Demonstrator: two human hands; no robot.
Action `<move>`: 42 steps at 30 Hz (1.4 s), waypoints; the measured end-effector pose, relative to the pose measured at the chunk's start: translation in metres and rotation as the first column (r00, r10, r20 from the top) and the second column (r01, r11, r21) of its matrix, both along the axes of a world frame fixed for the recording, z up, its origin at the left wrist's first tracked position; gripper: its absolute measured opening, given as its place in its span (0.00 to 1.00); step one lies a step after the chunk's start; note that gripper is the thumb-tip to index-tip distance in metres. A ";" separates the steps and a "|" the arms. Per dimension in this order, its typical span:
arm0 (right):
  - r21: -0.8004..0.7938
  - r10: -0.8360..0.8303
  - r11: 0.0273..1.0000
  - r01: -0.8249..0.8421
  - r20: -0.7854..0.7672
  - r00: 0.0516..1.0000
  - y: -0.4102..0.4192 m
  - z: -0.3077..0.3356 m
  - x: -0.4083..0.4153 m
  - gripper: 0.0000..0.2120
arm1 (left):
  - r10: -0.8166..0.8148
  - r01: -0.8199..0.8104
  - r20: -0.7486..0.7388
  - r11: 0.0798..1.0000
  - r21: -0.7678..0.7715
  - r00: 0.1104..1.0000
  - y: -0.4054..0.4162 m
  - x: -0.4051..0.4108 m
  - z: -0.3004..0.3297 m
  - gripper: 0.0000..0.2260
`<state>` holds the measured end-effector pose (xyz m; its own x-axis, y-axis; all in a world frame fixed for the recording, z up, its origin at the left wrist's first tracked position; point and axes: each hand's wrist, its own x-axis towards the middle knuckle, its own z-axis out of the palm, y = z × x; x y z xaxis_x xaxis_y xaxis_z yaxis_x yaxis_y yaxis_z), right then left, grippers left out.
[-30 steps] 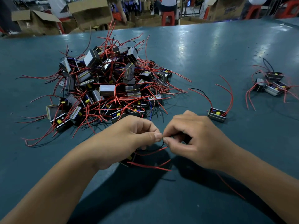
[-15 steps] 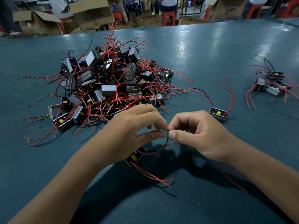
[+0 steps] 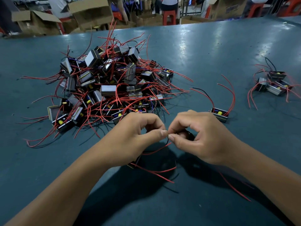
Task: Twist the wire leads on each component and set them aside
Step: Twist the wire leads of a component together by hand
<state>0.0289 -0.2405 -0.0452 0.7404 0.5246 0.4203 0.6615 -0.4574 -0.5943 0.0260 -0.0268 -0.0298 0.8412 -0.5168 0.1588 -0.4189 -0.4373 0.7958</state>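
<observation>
My left hand (image 3: 135, 141) and my right hand (image 3: 200, 137) meet thumb tip to thumb tip above the teal table (image 3: 203, 51). Both pinch the ends of thin wire leads (image 3: 167, 141) of one small component, red and black. The component's body (image 3: 132, 163) is mostly hidden under my left hand; its other red leads (image 3: 156, 172) trail on the table below. A big pile of components (image 3: 107, 85) with red leads lies behind my left hand. One single component (image 3: 219, 114) sits just right of my right hand. A small group of components (image 3: 273, 82) lies at the far right.
Cardboard boxes (image 3: 91, 12) and red stools (image 3: 169, 15) stand past the table's far edge, where people sit. A loose red wire (image 3: 234, 187) lies under my right forearm.
Both hands have shifted a little away from me and rolled the pinched leads between the fingertips. The component has slipped further under my left hand.
</observation>
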 end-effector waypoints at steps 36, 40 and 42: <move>-0.138 -0.017 0.990 0.018 0.006 1.000 -0.022 0.001 0.016 0.05 | 0.066 -0.119 0.232 0.968 0.221 0.970 0.004 0.000 -0.005 0.05; -0.105 -0.040 0.994 0.037 -0.019 0.999 -0.021 0.002 0.016 0.05 | 0.035 -0.059 0.153 0.987 0.153 0.988 0.009 0.002 -0.001 0.05; -0.108 -0.040 0.993 0.038 -0.020 0.999 -0.020 0.002 0.016 0.05 | 0.024 -0.037 0.089 0.989 0.145 0.996 0.011 0.003 0.002 0.06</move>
